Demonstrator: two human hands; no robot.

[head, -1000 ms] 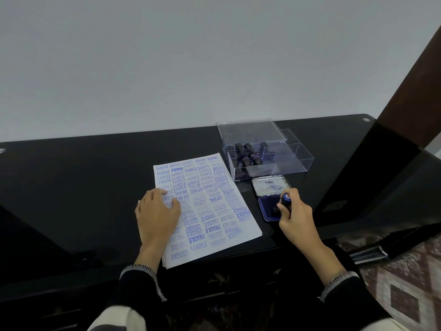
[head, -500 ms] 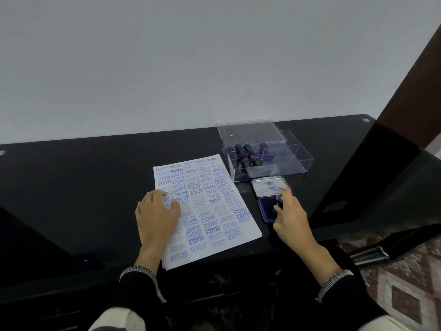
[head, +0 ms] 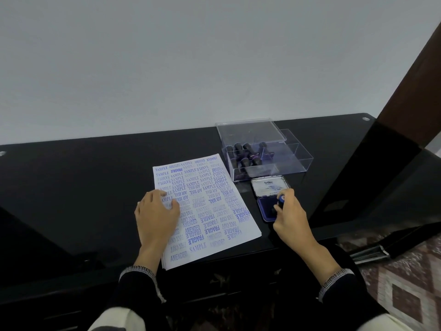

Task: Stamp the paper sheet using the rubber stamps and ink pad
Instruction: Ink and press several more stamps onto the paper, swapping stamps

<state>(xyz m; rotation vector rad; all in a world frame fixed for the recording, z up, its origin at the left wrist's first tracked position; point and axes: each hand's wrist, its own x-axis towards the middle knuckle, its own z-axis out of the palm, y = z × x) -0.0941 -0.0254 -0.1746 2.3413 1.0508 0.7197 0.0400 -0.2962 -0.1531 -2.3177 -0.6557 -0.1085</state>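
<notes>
A white paper sheet (head: pixel 210 204), densely covered with blue stamped words, lies on the black table (head: pixel 71 187). My left hand (head: pixel 155 213) rests flat on its left half, fingers spread. To the right sits an open ink pad (head: pixel 268 207) with its white-labelled lid (head: pixel 268 187) folded back. My right hand (head: pixel 290 216) grips a rubber stamp (head: pixel 281 201) with a blue-topped dark handle, held upright on the blue pad.
A clear plastic box (head: pixel 298 161) behind the ink pad holds several dark-handled stamps (head: pixel 245 155); its clear lid (head: pixel 250 130) leans at the back. A dark wooden post (head: pixel 410 96) rises at right. Patterned floor (head: pixel 405 295) shows beyond the table's right edge.
My right hand with the stamp shifted slightly on the ink pad, dipping left and returning. My left hand and the paper have stayed still.
</notes>
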